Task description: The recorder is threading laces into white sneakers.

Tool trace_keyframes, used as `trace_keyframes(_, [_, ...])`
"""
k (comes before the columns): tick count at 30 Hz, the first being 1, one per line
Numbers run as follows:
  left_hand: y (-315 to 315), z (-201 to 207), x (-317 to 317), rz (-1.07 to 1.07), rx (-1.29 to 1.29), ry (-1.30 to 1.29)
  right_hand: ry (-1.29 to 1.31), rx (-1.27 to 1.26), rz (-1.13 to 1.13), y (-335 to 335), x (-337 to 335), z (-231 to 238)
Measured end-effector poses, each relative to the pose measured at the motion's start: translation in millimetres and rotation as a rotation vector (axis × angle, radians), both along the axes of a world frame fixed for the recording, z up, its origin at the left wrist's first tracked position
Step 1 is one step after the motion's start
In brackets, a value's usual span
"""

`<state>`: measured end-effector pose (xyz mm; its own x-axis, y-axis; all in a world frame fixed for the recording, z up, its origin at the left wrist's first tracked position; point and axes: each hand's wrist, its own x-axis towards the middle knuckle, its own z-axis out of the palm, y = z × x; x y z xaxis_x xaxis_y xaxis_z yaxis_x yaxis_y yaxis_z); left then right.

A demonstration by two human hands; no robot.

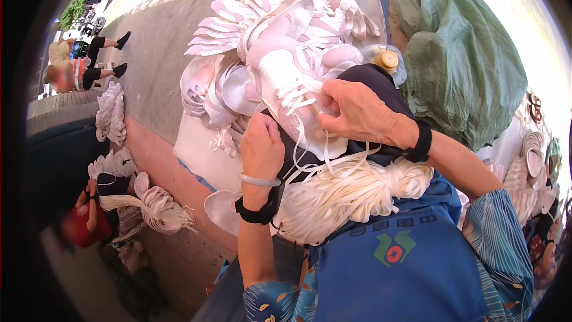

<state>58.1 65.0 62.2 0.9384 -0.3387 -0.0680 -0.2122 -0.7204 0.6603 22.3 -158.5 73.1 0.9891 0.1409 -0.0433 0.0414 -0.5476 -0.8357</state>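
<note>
A white and pale pink shoe upper [275,77] lies over my dark-clothed lap, partly threaded with a white shoelace [293,96]. My right hand [360,113] is closed in a pinch on the lace at the upper's right eyelet side. Close against the upper's left edge, my left hand [261,146] is closed; whatever its fingertips hold is hidden. Loose lace ends loop down below both hands. Across my lap rests a thick bundle of white shoelaces [342,200], gathered at its right end, above my blue apron [405,286].
Several more shoe uppers [232,21] are heaped just beyond. A clear bottle with a yellow cap [387,61] sits beside a large green sack [459,53]. At left, one person [83,217] works near more uppers and laces; another person [71,74] sits farther off.
</note>
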Motion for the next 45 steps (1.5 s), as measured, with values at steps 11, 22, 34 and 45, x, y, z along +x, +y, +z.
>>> trace_keyframes(11, [-25, 24, -29, 0.172, -0.296, 0.035, -0.072, -0.003, 0.015, 3, -3, -5])
trace_keyframes(22, [-46, 28, -26, 0.090, 0.071, -0.399, -0.214, -0.046, -0.013, 1, -12, 1])
trace_keyframes(34, [-26, 20, -9, -0.160, -0.154, -0.360, -0.490, -0.252, 0.332, 16, -6, 4])
trace_keyframes(45, [-22, 8, -5, -0.035, -0.239, -0.092, -0.507, -0.262, 0.405, 12, 6, 5])
